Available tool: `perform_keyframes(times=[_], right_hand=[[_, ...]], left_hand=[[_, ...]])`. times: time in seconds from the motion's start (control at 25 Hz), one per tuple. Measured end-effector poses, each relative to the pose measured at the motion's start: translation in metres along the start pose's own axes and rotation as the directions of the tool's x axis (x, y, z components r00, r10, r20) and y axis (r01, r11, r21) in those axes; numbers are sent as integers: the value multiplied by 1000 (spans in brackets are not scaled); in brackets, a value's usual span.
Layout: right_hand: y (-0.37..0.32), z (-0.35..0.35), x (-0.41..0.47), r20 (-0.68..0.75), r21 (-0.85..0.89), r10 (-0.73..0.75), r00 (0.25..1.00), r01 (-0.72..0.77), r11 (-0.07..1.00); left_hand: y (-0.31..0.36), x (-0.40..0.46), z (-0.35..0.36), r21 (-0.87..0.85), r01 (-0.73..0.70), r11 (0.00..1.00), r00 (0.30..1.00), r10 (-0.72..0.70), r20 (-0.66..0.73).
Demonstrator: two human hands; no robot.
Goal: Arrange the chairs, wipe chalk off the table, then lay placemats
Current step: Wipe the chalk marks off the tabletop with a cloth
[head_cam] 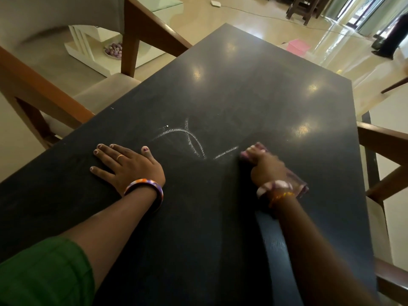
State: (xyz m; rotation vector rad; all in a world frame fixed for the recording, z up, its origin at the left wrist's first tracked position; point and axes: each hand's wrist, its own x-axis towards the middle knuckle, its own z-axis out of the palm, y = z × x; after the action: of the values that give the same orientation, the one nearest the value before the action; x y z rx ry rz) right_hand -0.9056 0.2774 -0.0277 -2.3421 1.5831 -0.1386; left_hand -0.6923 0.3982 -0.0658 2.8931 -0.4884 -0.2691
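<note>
A dark table fills the view. White chalk lines curve across its middle. My left hand lies flat on the tabletop, fingers spread, just left of the chalk. My right hand is blurred and grips a purplish cloth pressed on the table at the right end of the chalk lines; more of the cloth shows behind the wrist. A wooden chair with a beige seat stands against the table's left side. Another wooden chair stands at the right side.
A white low shelf unit with a bowl of purple balls stands on the floor at the left. A pink box lies on the floor beyond the table. A person's legs are at the far right.
</note>
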Motion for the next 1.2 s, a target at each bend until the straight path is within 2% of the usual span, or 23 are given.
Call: perform_keyframes(times=[0.08,0.12,0.36,0.44,0.52,0.64,0.72,0.8,0.92,1.0,1.12,1.2], right_hand=[[-20,17,-43,11,22,-175,984,175,984],[-21,22,-50,19,-15,-210,977,211,977],[-3,-1,59,10,-18,-34,999,35,999],[-12,12,50,58,26,-83,995,81,996],[-21,26,6,106,87,-217,970,209,974],[-26,29,-54,135,63,-321,937,315,947],[-24,21,-44,132,76,-314,940,306,949],[-24,12,-1,130,83,-223,966,214,973],[-32,5,51,106,-6,-112,988,113,994],[-38,13,36,119,-13,-136,984,139,990],[-43,35,-38,81,33,-255,964,253,967],[-43,39,-68,110,-10,-296,949,299,954]], left_hand=[[0,0,0,-5,-2,1000,1000,2,-3],[0,0,0,-8,-3,1000,1000,3,-2],[1,0,0,-4,-1,1000,1000,1,-3],[0,0,1,-8,-1,1000,1000,1,-2],[0,0,1,-13,-2,1000,1000,2,-2],[0,-1,1,-7,-1,1000,1000,1,5],[0,-1,0,-7,-2,1000,1000,2,9],[0,-1,-1,-13,-2,1000,1000,2,9],[0,-2,-1,-10,-4,1000,1000,4,2],[-1,-2,-1,-13,-5,1000,1000,5,4],[0,-1,0,-9,-5,1000,1000,5,1],[-1,-1,0,-4,-5,1000,1000,5,4]])
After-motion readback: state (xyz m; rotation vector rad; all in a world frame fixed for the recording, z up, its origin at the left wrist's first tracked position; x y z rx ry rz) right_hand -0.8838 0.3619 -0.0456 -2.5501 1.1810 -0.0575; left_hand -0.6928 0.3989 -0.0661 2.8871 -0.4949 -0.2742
